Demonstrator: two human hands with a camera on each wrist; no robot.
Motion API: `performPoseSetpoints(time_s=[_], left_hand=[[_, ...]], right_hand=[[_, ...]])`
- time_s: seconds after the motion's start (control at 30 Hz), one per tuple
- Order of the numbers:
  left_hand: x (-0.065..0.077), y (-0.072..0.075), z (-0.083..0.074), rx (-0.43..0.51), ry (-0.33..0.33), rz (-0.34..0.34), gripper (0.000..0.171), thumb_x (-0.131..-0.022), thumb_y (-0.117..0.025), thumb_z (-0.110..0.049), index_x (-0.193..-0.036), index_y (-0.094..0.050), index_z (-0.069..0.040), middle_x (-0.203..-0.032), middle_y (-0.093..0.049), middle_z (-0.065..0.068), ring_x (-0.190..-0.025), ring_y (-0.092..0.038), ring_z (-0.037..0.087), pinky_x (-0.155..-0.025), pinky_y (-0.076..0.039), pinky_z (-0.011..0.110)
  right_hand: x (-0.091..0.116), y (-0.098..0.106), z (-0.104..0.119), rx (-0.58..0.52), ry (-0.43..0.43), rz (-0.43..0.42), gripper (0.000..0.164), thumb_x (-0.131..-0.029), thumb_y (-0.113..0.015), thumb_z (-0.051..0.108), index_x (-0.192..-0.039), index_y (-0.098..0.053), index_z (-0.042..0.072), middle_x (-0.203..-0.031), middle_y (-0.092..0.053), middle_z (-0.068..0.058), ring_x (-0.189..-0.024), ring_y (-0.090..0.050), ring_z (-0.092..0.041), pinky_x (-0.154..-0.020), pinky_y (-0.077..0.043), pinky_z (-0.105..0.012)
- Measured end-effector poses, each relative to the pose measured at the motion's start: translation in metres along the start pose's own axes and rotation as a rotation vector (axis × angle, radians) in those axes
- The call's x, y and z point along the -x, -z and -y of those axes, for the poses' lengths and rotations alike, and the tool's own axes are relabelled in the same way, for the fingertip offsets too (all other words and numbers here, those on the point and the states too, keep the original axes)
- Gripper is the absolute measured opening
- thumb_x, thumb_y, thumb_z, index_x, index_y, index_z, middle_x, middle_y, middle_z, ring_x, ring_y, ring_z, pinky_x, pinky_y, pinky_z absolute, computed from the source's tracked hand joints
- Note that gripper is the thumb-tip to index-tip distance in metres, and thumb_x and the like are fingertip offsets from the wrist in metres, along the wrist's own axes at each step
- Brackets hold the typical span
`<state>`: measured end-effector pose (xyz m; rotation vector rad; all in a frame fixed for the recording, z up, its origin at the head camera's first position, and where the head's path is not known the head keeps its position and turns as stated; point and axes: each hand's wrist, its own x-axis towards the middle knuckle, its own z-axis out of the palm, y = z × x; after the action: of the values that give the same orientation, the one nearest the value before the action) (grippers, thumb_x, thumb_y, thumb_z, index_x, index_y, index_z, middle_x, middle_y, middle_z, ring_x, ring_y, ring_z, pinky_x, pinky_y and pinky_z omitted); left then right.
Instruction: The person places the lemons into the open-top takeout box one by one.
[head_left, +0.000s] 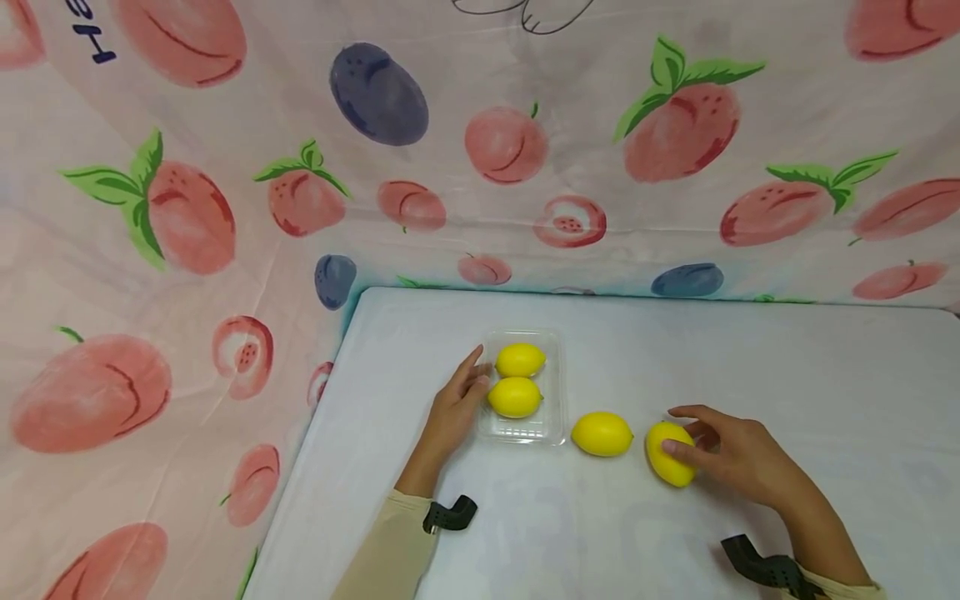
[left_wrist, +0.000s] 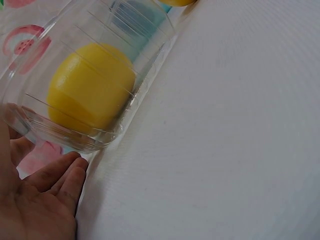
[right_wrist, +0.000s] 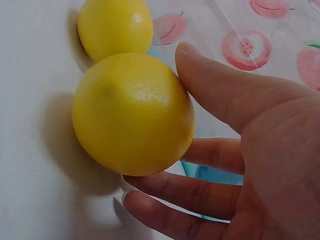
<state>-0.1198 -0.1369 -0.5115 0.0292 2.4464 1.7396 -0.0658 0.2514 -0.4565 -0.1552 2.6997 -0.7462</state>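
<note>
A clear plastic box (head_left: pixel 552 383) on the table contains two yellow lemons, the far lemon (head_left: pixel 520 360) and the near lemon (head_left: pixel 515 397). My left hand (head_left: pixel 455 407) is at the box's left side, its fingers loosely extended against the plastic wall. In the left wrist view, a lemon (left_wrist: pixel 92 87) shows through that wall, above the left hand (left_wrist: pixel 45 195). To the right of the box, my right hand (head_left: pixel 742 454) holds another lemon (head_left: pixel 667 462) between thumb and fingers. The right wrist view shows this lemon (right_wrist: pixel 132 115) with the right hand's thumb (right_wrist: pixel 210 82) along its side and fingers below.
One loose lemon (head_left: pixel 602 434) lies between the box and the right hand's lemon. The white table (head_left: pixel 600 533) meets a fruit-printed cloth (head_left: pixel 570 92) at the back and left. Black bands (head_left: pixel 450 513) are worn on both wrists.
</note>
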Motion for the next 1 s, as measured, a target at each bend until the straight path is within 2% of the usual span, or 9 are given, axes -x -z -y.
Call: performPoseSetpoints(time_s=[0.13,0.37,0.47,0.63,0.73,0.87,1.0], left_hand=[[0.000,0.000,0.000,-0.003,0.002,0.001,0.051,-0.106,-0.051,-0.041,-0.155,-0.037,-0.046,-0.146,-0.059,-0.003,-0.135,-0.056,0.020,-0.117,-0.042,0.046],[0.001,0.000,0.001,0.013,-0.002,-0.001,0.050,-0.106,-0.052,-0.042,-0.154,-0.039,-0.046,-0.146,-0.059,-0.001,-0.134,-0.056,0.022,-0.117,-0.042,0.048],[0.001,0.001,0.001,0.018,-0.008,0.001,0.051,-0.106,-0.053,-0.041,-0.154,-0.039,-0.046,-0.146,-0.059,0.000,-0.135,-0.056,0.023,-0.117,-0.041,0.049],[0.001,0.001,0.001,0.005,-0.003,0.001,0.050,-0.106,-0.052,-0.041,-0.154,-0.038,-0.048,-0.146,-0.059,-0.002,-0.135,-0.056,0.021,-0.117,-0.042,0.047],[0.000,0.002,0.002,-0.006,0.003,0.002,0.050,-0.107,-0.051,-0.041,-0.155,-0.037,-0.048,-0.146,-0.059,-0.003,-0.134,-0.056,0.021,-0.117,-0.042,0.046],[0.001,0.002,0.002,-0.014,0.011,0.008,0.050,-0.107,-0.050,-0.042,-0.154,-0.036,-0.049,-0.146,-0.059,-0.003,-0.135,-0.056,0.021,-0.117,-0.042,0.046],[0.001,0.002,0.002,-0.012,0.003,0.015,0.050,-0.107,-0.050,-0.041,-0.154,-0.036,-0.050,-0.147,-0.058,-0.003,-0.136,-0.055,0.021,-0.118,-0.042,0.046]], right_hand=[[0.001,-0.001,0.000,0.001,-0.001,0.012,0.066,-0.090,-0.069,0.061,-0.136,-0.062,0.014,-0.112,-0.073,-0.009,-0.093,-0.063,-0.019,-0.075,-0.054,-0.037],[0.004,-0.001,-0.002,-0.006,-0.015,0.044,0.067,-0.090,-0.068,0.062,-0.136,-0.063,0.013,-0.114,-0.073,-0.012,-0.098,-0.066,-0.024,-0.082,-0.058,-0.051],[0.004,-0.002,-0.001,0.002,-0.014,0.043,0.066,-0.089,-0.069,0.062,-0.135,-0.065,0.015,-0.113,-0.073,-0.011,-0.098,-0.065,-0.024,-0.082,-0.057,-0.051],[0.004,-0.004,0.002,0.009,-0.018,0.029,0.064,-0.088,-0.070,0.063,-0.131,-0.067,0.016,-0.110,-0.072,-0.008,-0.095,-0.063,-0.022,-0.081,-0.056,-0.049],[0.003,-0.006,0.002,0.008,-0.017,0.013,0.063,-0.087,-0.071,0.063,-0.129,-0.068,0.017,-0.108,-0.072,-0.006,-0.092,-0.062,-0.020,-0.078,-0.055,-0.043],[0.003,-0.010,0.002,0.013,0.001,-0.032,0.059,-0.086,-0.073,0.062,-0.126,-0.068,0.019,-0.100,-0.070,-0.002,-0.086,-0.057,-0.017,-0.071,-0.047,-0.033],[0.002,-0.011,0.002,0.012,0.005,-0.069,0.059,-0.086,-0.074,0.061,-0.127,-0.067,0.019,-0.096,-0.068,0.000,-0.083,-0.054,-0.017,-0.068,-0.043,-0.030]])
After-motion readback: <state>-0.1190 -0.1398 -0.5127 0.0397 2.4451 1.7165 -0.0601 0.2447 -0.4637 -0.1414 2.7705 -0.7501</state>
